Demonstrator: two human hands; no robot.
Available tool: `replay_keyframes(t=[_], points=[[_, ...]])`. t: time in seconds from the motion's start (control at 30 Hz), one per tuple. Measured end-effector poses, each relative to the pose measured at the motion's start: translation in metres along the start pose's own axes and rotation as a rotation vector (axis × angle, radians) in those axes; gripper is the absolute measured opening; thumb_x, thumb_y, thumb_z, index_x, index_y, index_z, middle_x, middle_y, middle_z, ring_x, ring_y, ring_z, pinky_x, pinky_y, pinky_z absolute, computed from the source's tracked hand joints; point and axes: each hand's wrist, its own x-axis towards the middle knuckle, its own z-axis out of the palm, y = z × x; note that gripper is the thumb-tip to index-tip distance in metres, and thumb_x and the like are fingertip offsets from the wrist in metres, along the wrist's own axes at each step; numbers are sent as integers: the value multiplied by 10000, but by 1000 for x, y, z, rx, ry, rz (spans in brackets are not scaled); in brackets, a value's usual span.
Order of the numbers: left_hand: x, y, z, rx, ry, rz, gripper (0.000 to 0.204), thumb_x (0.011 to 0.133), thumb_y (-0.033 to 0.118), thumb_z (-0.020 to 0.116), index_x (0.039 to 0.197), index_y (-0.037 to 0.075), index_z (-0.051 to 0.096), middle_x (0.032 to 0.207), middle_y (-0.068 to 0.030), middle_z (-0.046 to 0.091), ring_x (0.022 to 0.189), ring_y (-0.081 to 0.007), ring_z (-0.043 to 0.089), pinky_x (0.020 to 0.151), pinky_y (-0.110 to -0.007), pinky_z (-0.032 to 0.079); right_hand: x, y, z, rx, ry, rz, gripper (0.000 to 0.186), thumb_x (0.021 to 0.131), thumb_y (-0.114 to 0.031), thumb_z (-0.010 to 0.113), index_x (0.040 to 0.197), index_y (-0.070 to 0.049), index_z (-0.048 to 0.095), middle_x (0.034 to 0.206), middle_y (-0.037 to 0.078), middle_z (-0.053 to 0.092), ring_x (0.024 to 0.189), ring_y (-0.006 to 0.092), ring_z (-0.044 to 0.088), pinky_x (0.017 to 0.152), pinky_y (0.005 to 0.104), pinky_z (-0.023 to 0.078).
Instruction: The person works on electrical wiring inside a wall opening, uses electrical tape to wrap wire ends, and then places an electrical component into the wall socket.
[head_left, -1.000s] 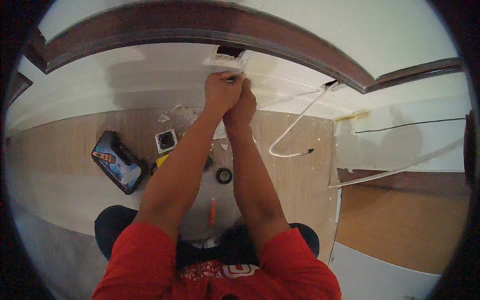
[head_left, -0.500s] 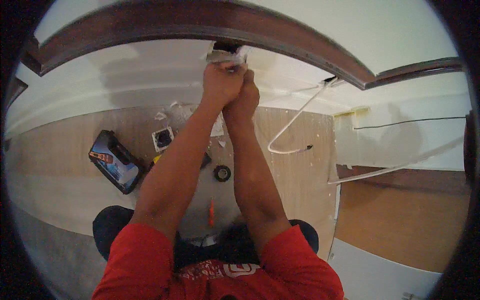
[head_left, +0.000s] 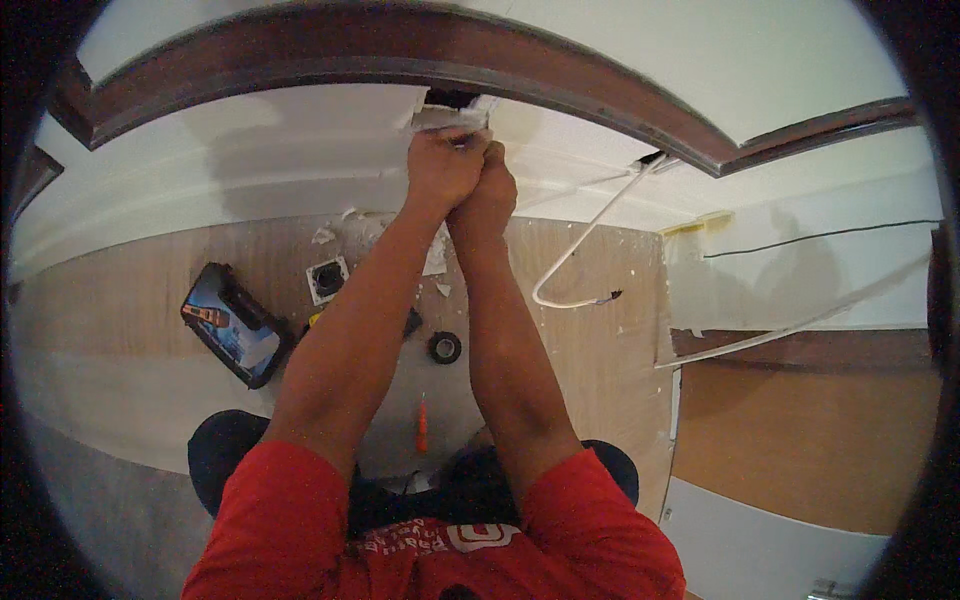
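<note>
My left hand (head_left: 443,172) and my right hand (head_left: 490,192) press together, fingers curled, just in front of a rough cut-out (head_left: 452,99) in the white wall. A pale grey-white edge (head_left: 440,117) shows at the cut-out, right above my fingertips. Whatever small thing my fingers pinch is hidden by the hands themselves. Below them, white scraps (head_left: 434,262) lie on the wood-look floor (head_left: 590,345), partly behind my left forearm. A roll of black tape (head_left: 444,348) and an orange screwdriver (head_left: 422,425) rest between my forearms.
Left of my arm lie a dark tool case (head_left: 236,325) with a pictured label and a square white-framed socket piece (head_left: 327,279). A white cable (head_left: 590,235) hangs from a second wall hole (head_left: 652,159) on the right. Dark wood trim (head_left: 560,70) spans the wall above my hands.
Both hands stay together at the cut-out, with only a slight shift of the fingers. The whole view has tilted a little.
</note>
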Motion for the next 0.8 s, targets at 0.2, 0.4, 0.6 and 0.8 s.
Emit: replay_keyframes(t=[0.2, 0.4, 0.6, 0.8], points=[[4, -10, 4, -64, 92, 76, 305, 801, 327, 701, 855, 30, 739, 838, -163, 713, 819, -316, 685, 776, -384, 525, 2, -1, 2, 33, -21, 20, 296, 819, -261, 670, 971, -42, 540, 819, 205, 672, 814, 403, 662, 693, 471, 514], [-9, -8, 3, -82, 51, -23, 327, 783, 352, 698, 836, 33, 738, 795, -177, 705, 809, -310, 697, 745, -379, 531, -6, 1, -2, -107, -47, 12, 344, 859, -318, 612, 991, -17, 509, 802, 231, 668, 794, 415, 666, 673, 497, 520], [-4, 6, -5, -79, 48, -10, 346, 775, 376, 716, 757, 30, 727, 738, -136, 702, 729, -249, 686, 722, -369, 526, -2, -6, -9, 37, -41, 44, 276, 836, -274, 649, 911, -25, 557, 808, 239, 662, 798, 434, 653, 675, 499, 503], [11, 26, -11, -331, 19, -68, 298, 788, 292, 750, 765, 2, 684, 681, -67, 659, 643, -180, 633, 641, -327, 538, -14, -5, -3, 163, 175, 50, 226, 933, -218, 495, 870, -13, 567, 743, 238, 632, 692, 447, 625, 622, 511, 484]])
